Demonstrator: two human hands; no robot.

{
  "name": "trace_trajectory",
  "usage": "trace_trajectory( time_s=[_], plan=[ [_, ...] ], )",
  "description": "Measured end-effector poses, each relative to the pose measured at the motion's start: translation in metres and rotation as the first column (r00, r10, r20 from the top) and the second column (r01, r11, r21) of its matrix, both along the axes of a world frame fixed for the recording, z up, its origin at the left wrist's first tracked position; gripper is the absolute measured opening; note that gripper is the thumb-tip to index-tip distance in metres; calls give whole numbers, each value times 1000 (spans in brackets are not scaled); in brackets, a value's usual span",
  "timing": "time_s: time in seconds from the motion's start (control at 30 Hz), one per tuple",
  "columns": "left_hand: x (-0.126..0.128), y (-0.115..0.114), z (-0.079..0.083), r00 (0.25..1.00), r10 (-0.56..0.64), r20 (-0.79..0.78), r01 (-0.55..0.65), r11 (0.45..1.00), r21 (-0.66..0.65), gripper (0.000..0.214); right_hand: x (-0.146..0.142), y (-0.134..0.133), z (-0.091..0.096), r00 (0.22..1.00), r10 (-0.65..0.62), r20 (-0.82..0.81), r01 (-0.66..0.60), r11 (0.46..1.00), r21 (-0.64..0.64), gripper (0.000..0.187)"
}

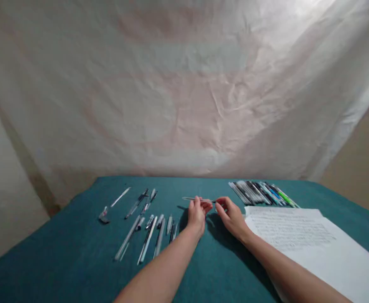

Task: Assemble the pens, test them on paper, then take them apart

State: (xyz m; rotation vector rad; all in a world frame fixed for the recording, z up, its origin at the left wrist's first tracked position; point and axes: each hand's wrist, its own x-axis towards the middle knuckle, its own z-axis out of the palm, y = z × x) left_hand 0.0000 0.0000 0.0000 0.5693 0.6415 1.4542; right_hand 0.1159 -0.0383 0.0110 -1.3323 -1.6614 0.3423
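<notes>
Above the middle of the table, my left hand (197, 216) is closed around a thin clear pen (187, 198), whose one end sticks out to the left. My right hand (231, 215) pinches a small dark piece at the pen's right end; whether that piece is joined to the pen or apart from it I cannot tell. To the left of my hands lie several taken-apart pens, with clear barrels (161, 235), loose caps (150, 221) and thin inner parts. My left forearm partly covers the nearest of them.
A row of pens (258, 192) lies side by side at the back right. Handwritten paper sheets (298, 229) cover the table's right side. At the far left are a white stick (120, 197) and a small crumpled piece (104, 216). A teal cloth (86, 252) covers the table.
</notes>
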Motion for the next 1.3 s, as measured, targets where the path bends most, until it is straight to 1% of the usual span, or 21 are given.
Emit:
trace_trajectory(
  time_s=[0.13, 0.27, 0.37, 0.53, 0.6, 0.67, 0.77, 0.9, 1.0, 1.07, 1.13, 1.2, 1.3],
  plan=[
    [3, 0, 2, 1000, -13, -13, 13, 1000, -15, 22, 2, 3, -4, 1000, 0, 26, 0, 999, 32, 22],
    [3, -2, 3, 998, -35, -52, 35, 999, 3, 24, 3, 4, -5, 997, -25, 67, 23, 999, 30, 25],
    [3, -3, 3, 996, -50, -76, 51, 999, 2, 24, 4, 5, -6, 996, -37, 79, 37, 999, 7, 29],
    [3, -3, 2, 997, -47, -60, 48, 999, -1, 23, 3, 5, -5, 1000, -4, 29, 6, 998, -61, 37],
    [3, -3, 2, 999, -27, -42, 28, 1000, 4, 23, 3, 4, -3, 1000, -21, 11, 21, 998, -53, 34],
    [2, -3, 2, 999, -18, -27, 19, 1000, 7, 22, 2, 2, -1, 999, -35, 8, 35, 999, -19, 27],
    [2, -4, 2, 999, -35, -25, 36, 999, 22, 23, 1, 1, -1, 999, -32, 40, 31, 999, 20, 24],
    [2, -4, 0, 996, -59, -73, 62, 997, 41, 24, 2, 3, -5, 997, -31, 73, 31, 1000, -6, 29],
    [3, -3, -1, 994, -60, -87, 62, 998, 27, 25, 4, 5, -6, 999, -17, 37, 19, 998, -60, 37],
    [3, -2, -1, 996, -42, -77, 43, 999, 18, 25, 4, 4, -5, 1000, -17, 6, 17, 997, -77, 35],
    [2, -2, 0, 998, -25, -64, 27, 999, 20, 23, 3, 3, -3, 1000, -20, -3, 20, 998, -59, 30],
    [2, -1, 0, 998, -21, -58, 22, 1000, 20, 22, 2, 2, -2, 1000, -16, 18, 17, 999, -34, 26],
    [2, -1, 1, 997, -38, -64, 39, 999, 12, 21, 2, 2, -4, 997, -27, 67, 29, 999, -21, 26]
  ],
)
